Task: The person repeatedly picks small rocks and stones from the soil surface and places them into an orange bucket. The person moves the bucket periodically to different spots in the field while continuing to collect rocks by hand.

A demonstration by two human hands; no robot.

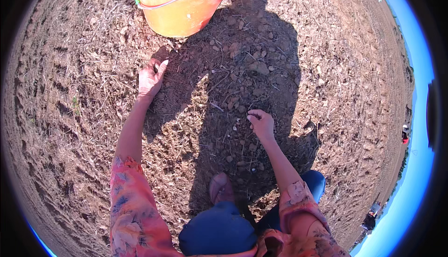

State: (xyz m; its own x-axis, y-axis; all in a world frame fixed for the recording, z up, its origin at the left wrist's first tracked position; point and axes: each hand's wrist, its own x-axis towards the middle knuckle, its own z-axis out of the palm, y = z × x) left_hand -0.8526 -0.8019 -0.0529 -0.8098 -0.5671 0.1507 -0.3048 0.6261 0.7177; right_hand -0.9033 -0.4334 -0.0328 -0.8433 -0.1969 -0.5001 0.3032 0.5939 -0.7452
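Note:
My left hand [152, 78] is just above the dry soil, its fingers curled under and the thumb pointing out. A dark gap shows between thumb and fingers; whether anything lies in it is unclear. Beyond this hand stands an orange bucket [178, 15] with a wire handle [175, 2], cut off by the upper edge of the view. My right hand [262, 123] is lower and to the right, in shadow, with thumb and index finger bent towards each other. Its palm is hidden. Small pale bits [235, 128] lie on the ground beside it.
Clods and small stones [259, 67] lie among straw on the tilled field [350, 82]. My brown shoe [221, 187] and blue-trousered knee [217, 229] are below my hands. Distant figures or objects [369, 220] appear along the field's right edge.

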